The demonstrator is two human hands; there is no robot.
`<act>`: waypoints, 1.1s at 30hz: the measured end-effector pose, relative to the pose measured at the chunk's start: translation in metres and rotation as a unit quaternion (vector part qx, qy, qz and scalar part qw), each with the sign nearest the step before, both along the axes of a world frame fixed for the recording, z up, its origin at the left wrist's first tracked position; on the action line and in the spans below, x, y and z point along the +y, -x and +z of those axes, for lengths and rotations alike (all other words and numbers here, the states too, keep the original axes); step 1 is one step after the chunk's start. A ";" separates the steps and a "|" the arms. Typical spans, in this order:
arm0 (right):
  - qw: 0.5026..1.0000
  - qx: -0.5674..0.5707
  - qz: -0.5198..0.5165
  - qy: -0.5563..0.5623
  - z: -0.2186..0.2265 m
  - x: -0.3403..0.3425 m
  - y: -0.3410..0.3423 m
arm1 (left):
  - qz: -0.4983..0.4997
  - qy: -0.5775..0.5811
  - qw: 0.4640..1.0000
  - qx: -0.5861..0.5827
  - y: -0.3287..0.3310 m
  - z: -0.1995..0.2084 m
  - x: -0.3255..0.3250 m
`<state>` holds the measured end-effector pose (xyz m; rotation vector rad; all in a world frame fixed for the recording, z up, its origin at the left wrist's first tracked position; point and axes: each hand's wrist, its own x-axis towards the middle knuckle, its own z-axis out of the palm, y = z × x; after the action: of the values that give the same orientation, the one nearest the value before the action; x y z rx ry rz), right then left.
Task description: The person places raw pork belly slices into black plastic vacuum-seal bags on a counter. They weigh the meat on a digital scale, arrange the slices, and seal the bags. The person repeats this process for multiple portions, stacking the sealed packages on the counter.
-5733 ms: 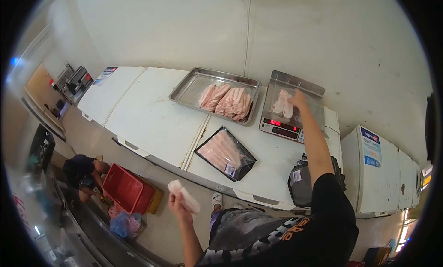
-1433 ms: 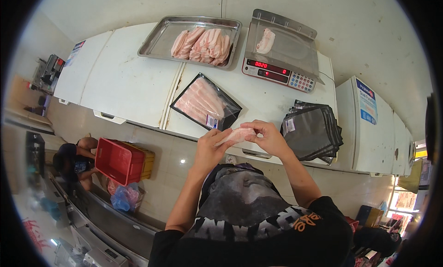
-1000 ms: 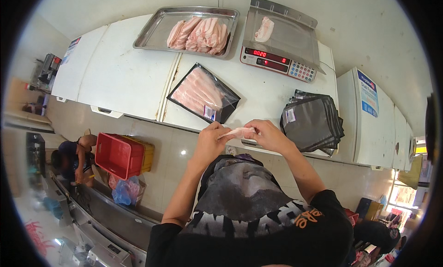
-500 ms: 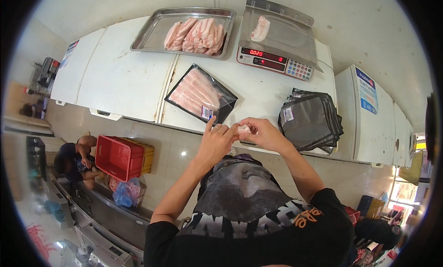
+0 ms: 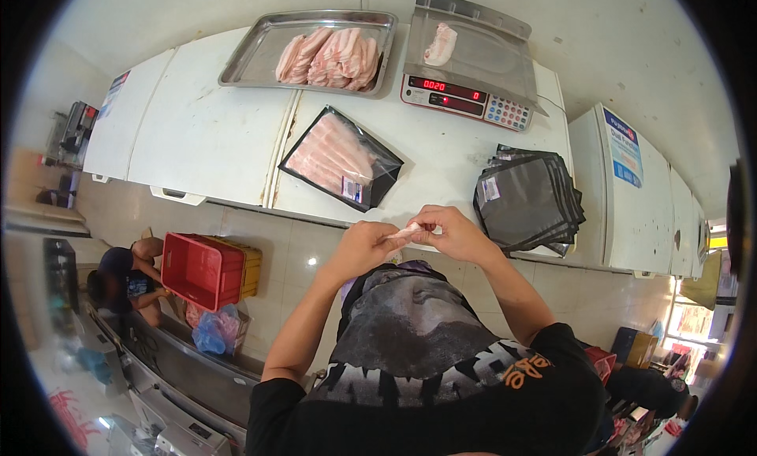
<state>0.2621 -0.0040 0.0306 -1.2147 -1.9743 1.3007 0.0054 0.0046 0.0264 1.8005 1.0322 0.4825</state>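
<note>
Just in front of the white counter's near edge, my left hand and my right hand pinch the two ends of a small strip of pale pork. Fingers partly cover the strip. Beyond my left hand lies a black-backed clear pouch packed with pork slices. A stack of flat black pouches rests beyond my right hand, overhanging the near edge. At the back stands a digital scale with a single piece of pork on its metal pan.
A steel tray at the back holds piled pork slices. Another white chest adjoins on the right. On the floor at left are red and yellow crates, near a crouching person. Another person is at lower right.
My left hand has turned and closed on the strip, its forefinger no longer sticking out. The strip now stretches between both hands. The crouching person at left has shifted.
</note>
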 end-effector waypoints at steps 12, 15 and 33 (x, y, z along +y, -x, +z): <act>0.972 0.142 -0.107 0.152 -0.014 0.020 -0.003 | 0.079 0.034 0.992 -0.090 0.023 -0.009 -0.021; 0.965 0.173 -0.129 0.151 -0.011 0.020 0.004 | 0.089 0.131 0.984 -0.078 0.022 -0.015 -0.025; 0.933 0.233 -0.202 0.184 0.007 0.029 -0.016 | 0.026 0.288 0.921 -0.260 0.019 -0.016 -0.016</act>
<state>0.2783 0.0252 0.0375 -1.2438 -1.1095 1.5927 -0.0134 -0.0116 0.0102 1.0405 0.7416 0.5767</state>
